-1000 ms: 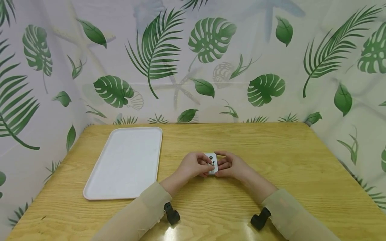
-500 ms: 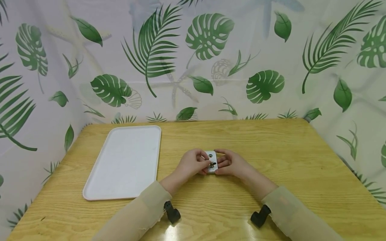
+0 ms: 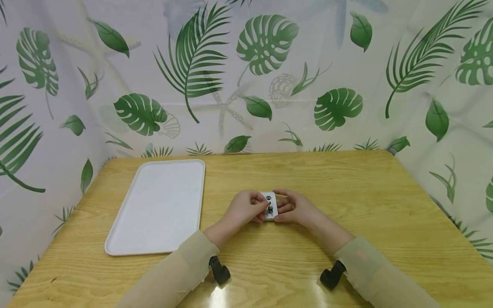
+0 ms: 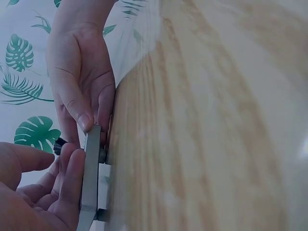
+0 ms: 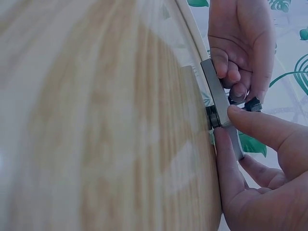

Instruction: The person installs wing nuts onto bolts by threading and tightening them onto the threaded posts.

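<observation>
A small light-grey plate (image 3: 272,197) with rounded corners and a round dark hole lies between both hands over the wooden table. From its face stands a small dark knob-like piece (image 5: 253,104) with a black end; its exact kind cannot be told. Dark round studs (image 4: 102,156) stick out under the plate. My left hand (image 3: 245,209) has thumb and index finger at this knob-like piece, seemingly pinching it, the other fingers curled against the plate. My right hand (image 3: 298,208) grips the plate's right edge between thumb and fingers.
A white rectangular tray (image 3: 158,209) lies left of the hands on the wooden table (image 3: 327,175). A white cloth printed with green leaves (image 3: 269,42) rises behind and at the sides. Black wrist cameras (image 3: 220,271) hang at both sleeves.
My left thumb has drawn back a little to the left, uncovering the dark piece, whose black part has swung from the right toward the top. My right hand keeps its grip on the plate.
</observation>
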The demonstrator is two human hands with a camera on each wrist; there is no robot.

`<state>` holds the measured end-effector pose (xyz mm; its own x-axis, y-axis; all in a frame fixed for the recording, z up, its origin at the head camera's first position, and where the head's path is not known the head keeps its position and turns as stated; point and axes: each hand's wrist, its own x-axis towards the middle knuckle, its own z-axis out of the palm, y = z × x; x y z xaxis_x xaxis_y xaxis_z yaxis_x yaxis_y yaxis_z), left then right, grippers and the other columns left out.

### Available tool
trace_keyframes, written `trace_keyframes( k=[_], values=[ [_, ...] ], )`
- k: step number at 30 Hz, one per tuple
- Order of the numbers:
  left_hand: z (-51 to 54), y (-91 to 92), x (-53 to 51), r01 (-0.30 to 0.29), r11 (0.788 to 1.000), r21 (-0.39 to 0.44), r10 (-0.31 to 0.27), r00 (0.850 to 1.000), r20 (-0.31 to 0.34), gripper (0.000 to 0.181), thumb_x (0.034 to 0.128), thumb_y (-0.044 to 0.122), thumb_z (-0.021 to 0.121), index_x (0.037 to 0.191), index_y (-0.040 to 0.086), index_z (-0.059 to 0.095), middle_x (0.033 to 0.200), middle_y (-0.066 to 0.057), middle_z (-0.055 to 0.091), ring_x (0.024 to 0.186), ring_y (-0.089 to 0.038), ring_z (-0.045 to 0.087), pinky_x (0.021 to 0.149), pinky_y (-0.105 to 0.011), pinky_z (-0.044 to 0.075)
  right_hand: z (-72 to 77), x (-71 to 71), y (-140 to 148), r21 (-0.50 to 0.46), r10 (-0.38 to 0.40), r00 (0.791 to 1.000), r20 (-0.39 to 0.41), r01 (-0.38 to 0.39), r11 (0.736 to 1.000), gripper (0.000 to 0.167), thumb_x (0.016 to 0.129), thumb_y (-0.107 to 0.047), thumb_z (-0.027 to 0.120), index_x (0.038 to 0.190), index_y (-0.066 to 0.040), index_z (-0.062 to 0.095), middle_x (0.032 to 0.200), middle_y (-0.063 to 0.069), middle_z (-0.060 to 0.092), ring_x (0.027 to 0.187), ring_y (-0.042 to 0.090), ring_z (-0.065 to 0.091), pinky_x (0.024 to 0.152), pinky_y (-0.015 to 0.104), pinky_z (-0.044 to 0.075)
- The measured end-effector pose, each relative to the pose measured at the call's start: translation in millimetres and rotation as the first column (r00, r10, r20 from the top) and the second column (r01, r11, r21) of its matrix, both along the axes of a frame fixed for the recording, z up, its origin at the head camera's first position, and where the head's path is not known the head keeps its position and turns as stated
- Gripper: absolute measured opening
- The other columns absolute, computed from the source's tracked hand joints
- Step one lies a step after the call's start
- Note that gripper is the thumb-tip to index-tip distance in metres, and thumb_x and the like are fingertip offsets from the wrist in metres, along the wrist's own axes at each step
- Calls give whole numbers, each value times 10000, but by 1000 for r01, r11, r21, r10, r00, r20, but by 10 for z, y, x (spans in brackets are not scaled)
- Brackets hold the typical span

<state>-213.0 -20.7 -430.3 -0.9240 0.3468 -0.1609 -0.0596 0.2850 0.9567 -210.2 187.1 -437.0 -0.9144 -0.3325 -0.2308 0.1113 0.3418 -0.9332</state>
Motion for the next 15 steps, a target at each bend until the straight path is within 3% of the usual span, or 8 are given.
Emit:
trace_keyframes(
  k=[4,10,15],
  values=[
    [4,-3,-1,7,1000,-8,-7,1000,3,211,1066,133,647,1101,-59,727,911,-173,752,654,-86,663,669,-297,658,2,5,-5,3,-2,1000,13,2,1000,851,916,45,789,1636,1,336,1318,250,605,1064,181,656,825,209,595],
    [11,-4,6,28,999,-31,-28,1000,-7,165,991,66,745,1117,-39,760,944,-169,766,667,-87,678,684,-309,665,-10,7,1,-2,-4,1000,26,4,1000,854,923,37,785,1643,-14,330,1337,239,593,1074,185,647,836,230,610],
    [7,-3,6,33,999,-29,-34,999,-17,164,1018,-1,670,1150,-51,754,944,-187,757,681,-88,679,699,-310,667,-2,14,-3,-1,-5,1000,23,5,1000,862,919,42,786,1645,-8,322,1331,239,595,1070,187,655,835,237,613]
  ],
)
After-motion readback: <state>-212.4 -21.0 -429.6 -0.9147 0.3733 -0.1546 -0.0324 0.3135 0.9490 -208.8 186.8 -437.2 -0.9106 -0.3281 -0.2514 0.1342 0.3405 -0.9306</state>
